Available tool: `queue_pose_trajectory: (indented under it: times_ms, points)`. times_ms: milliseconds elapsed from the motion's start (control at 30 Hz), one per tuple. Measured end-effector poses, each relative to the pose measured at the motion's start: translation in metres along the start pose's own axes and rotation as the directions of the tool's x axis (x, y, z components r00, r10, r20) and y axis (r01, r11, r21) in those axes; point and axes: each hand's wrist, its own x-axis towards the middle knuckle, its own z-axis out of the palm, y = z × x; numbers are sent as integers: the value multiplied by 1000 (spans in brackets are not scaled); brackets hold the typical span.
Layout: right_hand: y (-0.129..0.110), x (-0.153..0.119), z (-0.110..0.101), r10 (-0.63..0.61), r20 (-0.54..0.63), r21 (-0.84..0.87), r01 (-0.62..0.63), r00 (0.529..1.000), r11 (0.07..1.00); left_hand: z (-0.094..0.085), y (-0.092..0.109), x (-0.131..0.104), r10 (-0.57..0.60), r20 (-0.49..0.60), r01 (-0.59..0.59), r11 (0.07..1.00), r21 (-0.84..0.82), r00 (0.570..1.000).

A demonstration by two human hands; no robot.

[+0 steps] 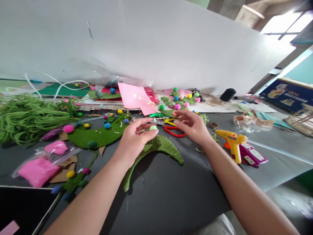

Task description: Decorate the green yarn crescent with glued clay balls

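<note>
My left hand [133,140] pinches a light green pom-pom [153,128] between thumb and fingers. It is above a curved, yarn-wrapped green piece [158,143] lying on the dark table. My right hand [193,125] hovers to the right with fingers curved and apart; no held object is plain to see. Close under its fingertips lie pliers [160,122] and a tool with red handles [174,132]. Left of my left hand rests a green felt crescent [90,135] dotted with coloured pom-poms.
A yellow glue gun [232,142] lies at right beside a purple package [253,154]. Green yarn strands [26,120] heap at far left, above a plastic bag with pink material [39,171]. Pink paper [135,96] and pom-pom-covered green pieces [182,98] lie behind, before a white panel [146,42].
</note>
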Motion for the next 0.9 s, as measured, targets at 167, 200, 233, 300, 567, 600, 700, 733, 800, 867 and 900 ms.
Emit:
queue_pose_trajectory:
  times_ms: [167,200,233,300,567,600,700,733,800,867,900]
  points:
    - [-24,-18,23,-171,314,12,177,934,984,0,0,-1,-27,61,24,998,54,998]
    - [-25,-19,25,-170,328,10,177,929,984,0,-1,-1,-22,69,17,997,77,997]
    - [-25,-19,25,-154,339,5,162,928,987,0,-1,-2,-10,78,2,994,109,997]
    - [-24,-19,23,-97,355,-3,105,930,994,0,-1,-2,30,96,-47,982,181,995]
    - [-22,-7,11,37,140,-57,-29,989,998,3,2,-9,94,205,-156,937,313,974]
    - [-24,-6,10,51,93,-75,-44,994,996,4,3,-10,94,220,-162,934,319,971]
    - [-36,-14,2,60,84,-53,-56,995,997,6,2,-14,82,292,-181,926,330,953]
    - [-41,-21,-2,64,83,-45,-61,994,997,6,0,-14,81,316,-191,923,334,945]
    - [-48,-41,-10,91,38,-63,-88,995,994,5,-3,-14,91,344,-215,915,341,935]
    - [-49,-66,-15,137,-8,-123,-137,991,983,4,-5,-12,106,326,-226,906,358,939]
    - [-48,-79,-16,165,6,-155,-163,986,975,4,-6,-10,116,305,-229,901,369,945]
